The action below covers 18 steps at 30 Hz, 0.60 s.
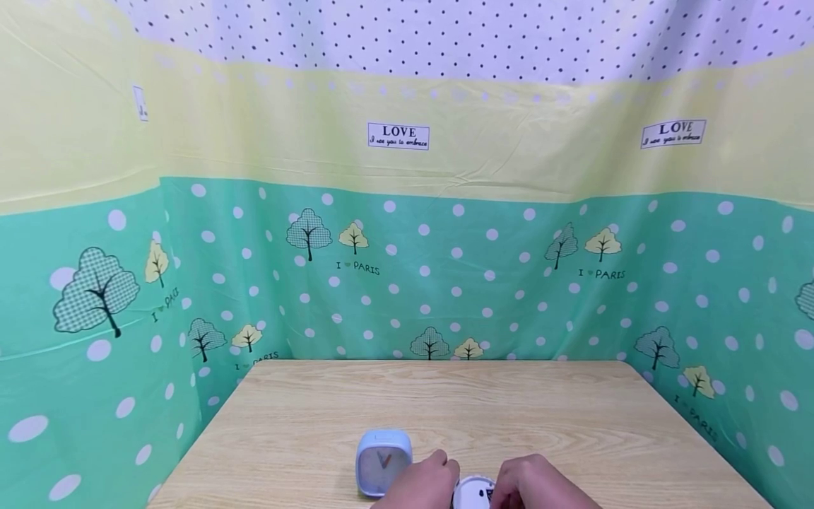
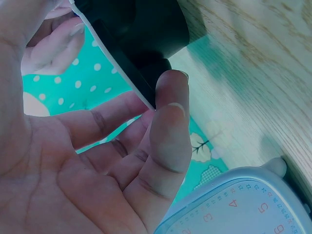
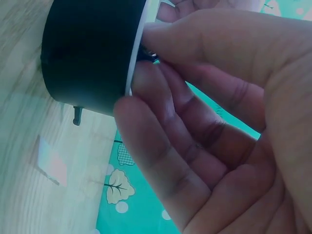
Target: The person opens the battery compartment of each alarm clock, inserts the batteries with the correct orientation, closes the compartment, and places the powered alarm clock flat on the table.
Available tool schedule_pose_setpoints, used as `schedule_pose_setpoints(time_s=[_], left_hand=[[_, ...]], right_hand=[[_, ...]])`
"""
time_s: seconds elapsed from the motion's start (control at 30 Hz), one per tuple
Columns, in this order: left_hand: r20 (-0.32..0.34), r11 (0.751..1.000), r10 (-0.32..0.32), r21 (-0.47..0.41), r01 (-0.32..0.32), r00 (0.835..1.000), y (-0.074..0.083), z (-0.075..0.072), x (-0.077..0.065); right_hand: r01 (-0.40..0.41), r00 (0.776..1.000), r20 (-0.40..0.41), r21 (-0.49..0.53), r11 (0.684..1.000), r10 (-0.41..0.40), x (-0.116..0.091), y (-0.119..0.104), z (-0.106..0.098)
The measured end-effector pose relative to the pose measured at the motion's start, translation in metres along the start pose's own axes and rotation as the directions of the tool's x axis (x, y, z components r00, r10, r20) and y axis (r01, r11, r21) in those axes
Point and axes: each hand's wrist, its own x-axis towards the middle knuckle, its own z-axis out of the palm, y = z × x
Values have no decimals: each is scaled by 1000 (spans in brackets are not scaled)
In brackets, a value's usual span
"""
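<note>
My left hand grips the edge of a round black-bodied thing with a white rim and face, low in the head view. Its black cylindrical body stands close above the table in the right wrist view, with a small black peg sticking out. From the other side my right hand bends over the white face. Thumb and a finger pinch a small dark, shiny piece there, mostly hidden, while another fingertip touches the rim. A light-blue clock with a numbered dial stands beside my left hand.
The wooden table stretches ahead to a green and yellow patterned curtain, which encloses it at the back and sides. A pale flat patch shows on the table in the right wrist view; I cannot tell what it is.
</note>
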Motion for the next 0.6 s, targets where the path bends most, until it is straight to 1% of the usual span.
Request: schedule_pose_setpoints(time_s=[0.07,0.13,0.23,0.27,0.33,0.4,0.43,0.53,0.6], left_hand=[[-12,1000,-4,2,4,1000,0,1,0],[-11,1000,-5,-3,5,1000,0,0,0],[4,1000,-9,-15,9,1000,0,-1,0],[9,1000,-9,-19,9,1000,0,-1,1],[13,1000,-6,-22,6,1000,0,-1,0],[15,1000,0,-22,1,1000,0,-1,0],[13,1000,4,-19,-3,1000,0,-1,0],[4,1000,11,-2,-10,1000,0,-2,0],[0,1000,11,4,-11,1000,1,-2,0]], right_hand=[[-3,1000,0,-17,1000,3,1,2,0],[-25,1000,5,-46,999,25,3,4,-1],[-110,994,12,-94,989,112,5,7,-3],[-144,989,15,-108,984,147,6,8,-4],[-211,976,28,-101,972,214,7,10,-6],[-282,957,53,-35,959,284,7,11,-6],[-304,951,67,0,953,303,7,13,-6],[-336,939,103,89,938,327,6,15,-3],[-350,935,111,119,929,338,6,16,-1]])
